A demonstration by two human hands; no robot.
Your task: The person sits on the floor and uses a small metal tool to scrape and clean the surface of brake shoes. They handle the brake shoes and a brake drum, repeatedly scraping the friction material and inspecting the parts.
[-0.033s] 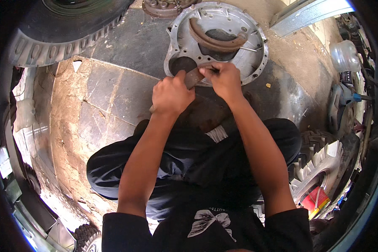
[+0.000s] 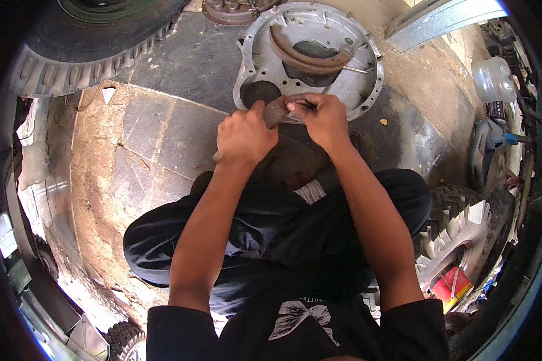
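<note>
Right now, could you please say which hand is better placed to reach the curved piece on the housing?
Probably the right hand: it sits nearer the curved piece, while the left hand grips another brown part.

The left hand was wrapped around a brown strip, and the right hand had its fingers curled at the far end; whether they gripped it was unclear. Just beyond lay a grey metal housing with a curved, rusty shoe resting across it. A round part sat behind, near a big tyre at upper left. To the right were a metal beam, a clear jar and a red-and-yellow tub. Dark trousers covered the person's folded legs.
</note>
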